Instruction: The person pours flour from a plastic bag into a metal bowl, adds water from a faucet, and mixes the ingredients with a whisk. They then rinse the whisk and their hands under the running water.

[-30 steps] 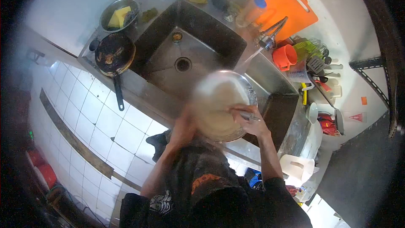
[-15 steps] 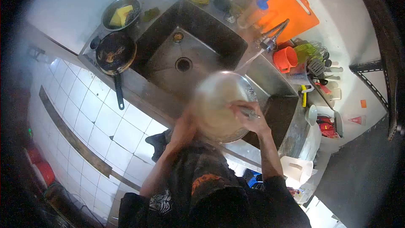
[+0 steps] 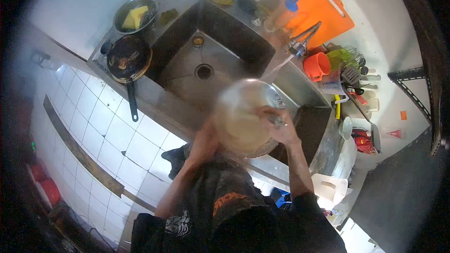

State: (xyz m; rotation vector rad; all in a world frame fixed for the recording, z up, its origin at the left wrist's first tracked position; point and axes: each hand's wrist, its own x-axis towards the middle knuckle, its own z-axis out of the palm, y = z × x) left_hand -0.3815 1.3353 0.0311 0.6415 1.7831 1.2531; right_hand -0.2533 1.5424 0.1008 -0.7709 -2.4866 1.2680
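A round metal bowl (image 3: 243,149) with pale, cloudy contents is in front of me, over the near edge of the sinks. At its left rim is my left hand (image 3: 206,137), closed on the bowl, with the fingertips blurred. My right hand (image 3: 277,125) is over the bowl's right side, its fingers closed round a metal utensil handle (image 3: 280,121). The utensil's other end is hidden by the hand and the haze, so its kind does not show. From the tap (image 3: 298,48), a thin pale stream slants down toward the bowl's far rim.
The large sink basin (image 3: 187,72) lies beyond the bowl, and a smaller basin (image 3: 304,133) to the right. A frying pan (image 3: 127,58) and a bowl with yellow sponges (image 3: 135,16) stand left. An orange cutting board (image 3: 323,14) and a red mug (image 3: 317,65) are right.
My right hand has shifted and turned slightly over the bowl, with the utensil handle at a different angle. My left hand and the bowl stay in nearly the same place.
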